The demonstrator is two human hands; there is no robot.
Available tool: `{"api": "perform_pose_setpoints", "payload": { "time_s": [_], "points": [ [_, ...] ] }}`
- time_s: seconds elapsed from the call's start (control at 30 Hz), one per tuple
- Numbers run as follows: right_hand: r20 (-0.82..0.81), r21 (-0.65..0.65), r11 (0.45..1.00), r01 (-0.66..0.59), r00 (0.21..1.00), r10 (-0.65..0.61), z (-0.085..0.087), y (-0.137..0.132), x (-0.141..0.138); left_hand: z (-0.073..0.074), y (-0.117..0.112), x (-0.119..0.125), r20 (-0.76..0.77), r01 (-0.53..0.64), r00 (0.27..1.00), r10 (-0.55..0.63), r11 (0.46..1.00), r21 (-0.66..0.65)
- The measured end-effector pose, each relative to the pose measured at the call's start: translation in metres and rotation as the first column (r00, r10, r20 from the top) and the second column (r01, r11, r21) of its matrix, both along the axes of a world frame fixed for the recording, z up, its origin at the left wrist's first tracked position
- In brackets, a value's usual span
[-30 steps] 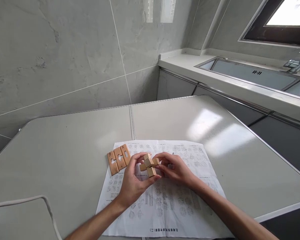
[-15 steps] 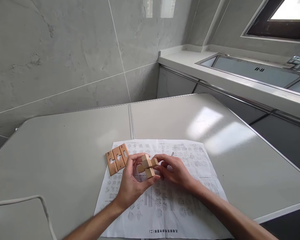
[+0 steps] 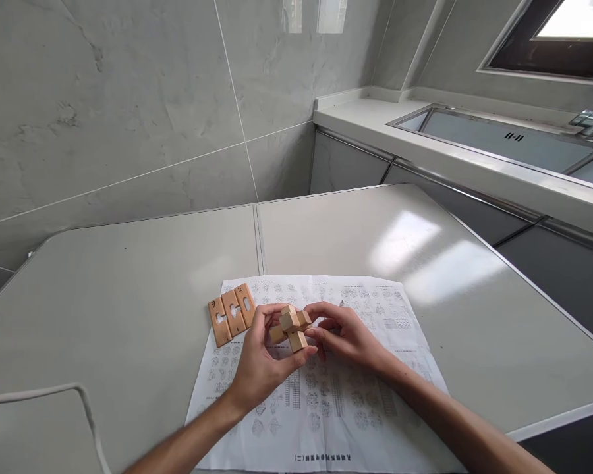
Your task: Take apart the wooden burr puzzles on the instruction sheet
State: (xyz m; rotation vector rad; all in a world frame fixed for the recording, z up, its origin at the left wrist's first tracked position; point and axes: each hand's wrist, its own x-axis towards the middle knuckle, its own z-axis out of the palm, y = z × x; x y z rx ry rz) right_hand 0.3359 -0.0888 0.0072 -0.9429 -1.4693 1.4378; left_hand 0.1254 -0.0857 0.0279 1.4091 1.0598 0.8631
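A wooden burr puzzle (image 3: 290,321) made of interlocked light-coloured blocks is held above a printed sheet (image 3: 356,395). My left hand (image 3: 261,359) grips it from the left, with the thumb at its lower block and the fingers behind it, partly hidden. On the other side, my right hand (image 3: 343,334) pinches the block that sticks out to the right between thumb and forefinger. Left of my left hand lie flat wooden pieces with cut-outs (image 3: 231,314), marked with handwritten numbers, side by side on the sheet's corner.
The sheet rests on a pale table (image 3: 128,296) with a seam across it. A white cable (image 3: 82,395) lies at the near left. Tiled wall (image 3: 128,99) borders the far side. A counter with a sink (image 3: 499,138) and a tap (image 3: 590,122) stands at the right.
The burr puzzle has turned slightly in my hands, and its right block sits a little further left. Both hands stay in nearly the same place.
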Motion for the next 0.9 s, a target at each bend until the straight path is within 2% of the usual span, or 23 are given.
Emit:
{"api": "perform_pose_setpoints", "payload": {
  "time_s": [0.13,0.3,0.43,0.57,0.7,0.9],
  "points": [
    [0.036,0.038,0.999,-0.016,0.999,0.014,0.000,0.001,0.003,-0.001,0.000,0.000,-0.030,0.023,0.999,-0.024,0.999,-0.027],
    [0.165,0.185,0.981,0.065,0.982,-0.096,-0.001,0.003,0.006,-0.005,0.001,0.002,-0.104,0.038,0.994,-0.037,0.999,0.013],
    [0.145,0.211,0.975,0.065,0.985,-0.097,0.001,0.003,0.005,-0.009,0.000,0.004,-0.198,0.049,0.979,-0.038,0.998,0.049],
    [0.093,0.128,0.987,0.100,0.989,-0.112,0.006,0.003,0.005,-0.009,0.000,0.004,-0.304,0.146,0.949,-0.082,0.970,0.192],
    [0.053,-0.027,0.982,0.186,0.981,-0.185,0.006,0.004,0.007,-0.011,0.001,0.004,-0.364,0.137,0.931,-0.020,0.945,0.298],
    [0.045,-0.069,0.968,0.240,0.970,-0.238,0.002,0.007,0.008,-0.014,0.001,0.006,-0.424,0.173,0.906,0.005,0.909,0.380]
  ]
}}
